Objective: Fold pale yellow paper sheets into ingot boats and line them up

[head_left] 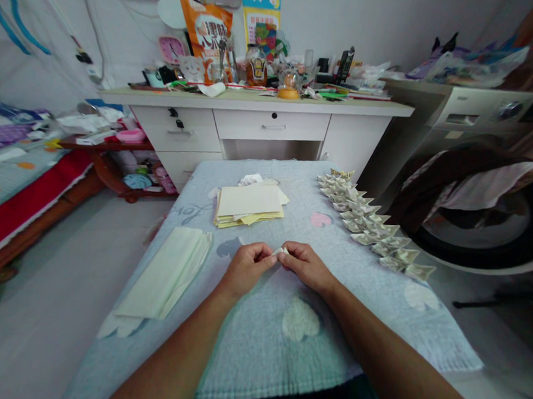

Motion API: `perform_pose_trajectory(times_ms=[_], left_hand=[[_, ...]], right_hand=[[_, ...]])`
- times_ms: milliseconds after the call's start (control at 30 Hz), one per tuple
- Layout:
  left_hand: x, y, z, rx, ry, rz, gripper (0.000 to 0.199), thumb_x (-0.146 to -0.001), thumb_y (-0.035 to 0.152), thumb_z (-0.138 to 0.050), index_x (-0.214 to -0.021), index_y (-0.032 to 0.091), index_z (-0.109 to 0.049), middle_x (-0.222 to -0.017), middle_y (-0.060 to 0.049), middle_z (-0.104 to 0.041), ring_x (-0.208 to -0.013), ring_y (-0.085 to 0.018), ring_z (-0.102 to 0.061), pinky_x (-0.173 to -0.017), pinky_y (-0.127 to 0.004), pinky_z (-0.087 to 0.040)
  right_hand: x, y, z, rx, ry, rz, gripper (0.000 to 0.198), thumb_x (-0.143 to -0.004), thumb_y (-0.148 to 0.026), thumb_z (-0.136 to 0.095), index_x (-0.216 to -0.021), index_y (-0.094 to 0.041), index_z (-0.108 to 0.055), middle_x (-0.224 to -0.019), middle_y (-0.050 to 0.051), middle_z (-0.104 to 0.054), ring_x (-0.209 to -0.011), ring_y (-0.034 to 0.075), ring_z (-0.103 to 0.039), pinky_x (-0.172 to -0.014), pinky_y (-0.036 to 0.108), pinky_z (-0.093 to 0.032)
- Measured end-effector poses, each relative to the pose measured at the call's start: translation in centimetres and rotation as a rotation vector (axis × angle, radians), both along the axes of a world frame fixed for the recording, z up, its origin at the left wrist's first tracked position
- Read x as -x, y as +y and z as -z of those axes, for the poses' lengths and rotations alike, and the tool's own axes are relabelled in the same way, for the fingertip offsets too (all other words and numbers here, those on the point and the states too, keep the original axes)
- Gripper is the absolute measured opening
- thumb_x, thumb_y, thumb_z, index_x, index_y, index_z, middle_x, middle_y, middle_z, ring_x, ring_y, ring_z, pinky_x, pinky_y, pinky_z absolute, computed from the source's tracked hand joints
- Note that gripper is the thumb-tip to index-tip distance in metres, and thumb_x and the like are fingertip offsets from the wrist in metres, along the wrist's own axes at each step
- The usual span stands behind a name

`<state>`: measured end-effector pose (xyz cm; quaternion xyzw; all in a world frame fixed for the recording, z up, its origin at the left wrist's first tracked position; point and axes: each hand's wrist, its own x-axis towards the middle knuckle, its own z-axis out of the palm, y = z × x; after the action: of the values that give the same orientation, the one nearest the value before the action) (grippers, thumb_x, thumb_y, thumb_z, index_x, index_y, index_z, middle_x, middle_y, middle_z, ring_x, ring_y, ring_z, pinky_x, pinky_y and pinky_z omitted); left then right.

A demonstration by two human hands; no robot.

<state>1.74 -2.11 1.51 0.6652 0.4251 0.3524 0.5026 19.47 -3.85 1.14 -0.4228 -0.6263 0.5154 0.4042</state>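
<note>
Between my two hands, over the middle of the cloth-covered table, is a small piece of folded paper. My left hand pinches its left end with thumb and forefinger. On the other end, my right hand is closed in a pinch as well. Most of the paper is hidden by the fingers, so its shape cannot be made out. Beyond the hands lies a stack of cream and yellow paper sheets. Rows of folded paper boats stand along the right side.
Pale green folded sheets lie at the table's left. A crumpled white tissue sits behind the paper stack. The blue cloth covers the table. A cluttered white desk stands behind, and a washing machine with laundry at right.
</note>
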Motion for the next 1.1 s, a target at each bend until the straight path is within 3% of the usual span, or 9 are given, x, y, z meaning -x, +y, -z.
perform_pose_trajectory(times_ms=[300,500,833,1100], left_hand=[[0.44,0.21,0.43,-0.011,-0.015,0.025,0.026,-0.080,0.036,-0.061,-0.066,0.014,-0.054,-0.062,0.004,-0.046,-0.060,-0.009,-0.041,-0.056,-0.022,-0.031],[-0.02,0.20,0.49,0.042,-0.098,0.063,0.025,-0.078,0.037,-0.065,-0.082,0.013,-0.060,-0.070,0.002,-0.052,-0.064,-0.010,-0.046,-0.059,-0.022,-0.037],[0.26,0.43,0.53,-0.013,-0.026,0.013,0.019,-0.077,0.032,-0.062,-0.074,0.014,-0.061,-0.065,0.002,-0.053,-0.061,-0.010,-0.046,-0.057,-0.022,-0.035],[0.05,0.23,0.49,-0.022,-0.004,0.014,0.021,-0.078,0.034,-0.061,-0.074,0.014,-0.060,-0.065,0.002,-0.053,-0.060,-0.010,-0.047,-0.056,-0.021,-0.035]], right_hand=[[-0.27,0.04,0.20,0.009,-0.015,0.004,0.035,-0.085,-0.046,-0.057,-0.068,-0.016,-0.052,-0.060,-0.005,-0.039,-0.055,0.008,-0.033,-0.052,0.022,-0.026],[-0.42,0.00,0.41,-0.054,-0.079,0.005,0.035,-0.086,-0.046,-0.056,-0.069,-0.016,-0.053,-0.061,-0.005,-0.040,-0.058,0.009,-0.035,-0.054,0.021,-0.028],[0.17,-0.31,-0.13,-0.132,-0.202,-0.021,0.033,-0.085,-0.045,-0.056,-0.070,-0.016,-0.053,-0.062,-0.005,-0.040,-0.058,0.009,-0.036,-0.053,0.021,-0.027],[-0.25,0.06,0.52,-0.041,-0.138,-0.070,0.039,-0.085,-0.048,-0.057,-0.066,-0.015,-0.051,-0.060,-0.005,-0.037,-0.057,0.008,-0.033,-0.053,0.021,-0.026]])
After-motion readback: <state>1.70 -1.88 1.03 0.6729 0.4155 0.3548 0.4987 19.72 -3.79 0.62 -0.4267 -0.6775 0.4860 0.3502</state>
